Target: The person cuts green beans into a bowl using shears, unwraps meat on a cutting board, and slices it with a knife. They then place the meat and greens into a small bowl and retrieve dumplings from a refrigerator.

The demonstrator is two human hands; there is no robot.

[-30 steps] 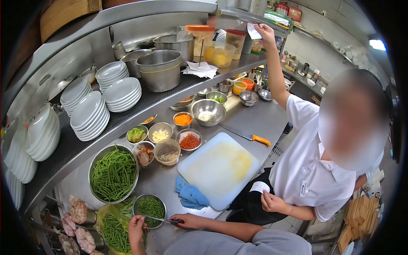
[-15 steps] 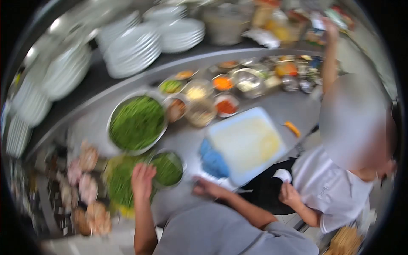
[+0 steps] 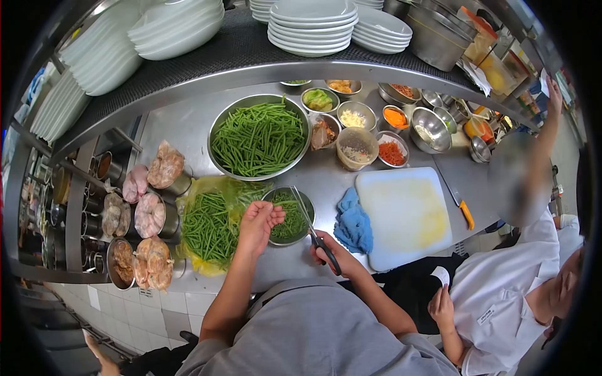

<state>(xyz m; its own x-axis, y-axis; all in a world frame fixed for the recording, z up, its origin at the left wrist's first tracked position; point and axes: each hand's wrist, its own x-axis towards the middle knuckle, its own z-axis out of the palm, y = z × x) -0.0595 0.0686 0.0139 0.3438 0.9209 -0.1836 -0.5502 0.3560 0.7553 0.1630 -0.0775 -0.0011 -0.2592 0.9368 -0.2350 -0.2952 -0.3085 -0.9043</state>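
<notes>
The right hand (image 3: 338, 254) is closing around the black handles of the scissors (image 3: 317, 241), whose silver blades are slanting over the bowl (image 3: 288, 244) of cut green beans (image 3: 287, 227). The left hand (image 3: 260, 220) is hovering by its left rim, fingers curling; whether they are pinching anything, I cannot tell.

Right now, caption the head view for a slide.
Scissors in the right hand, left hand alongside, at a bowl of chopped greens.
</notes>
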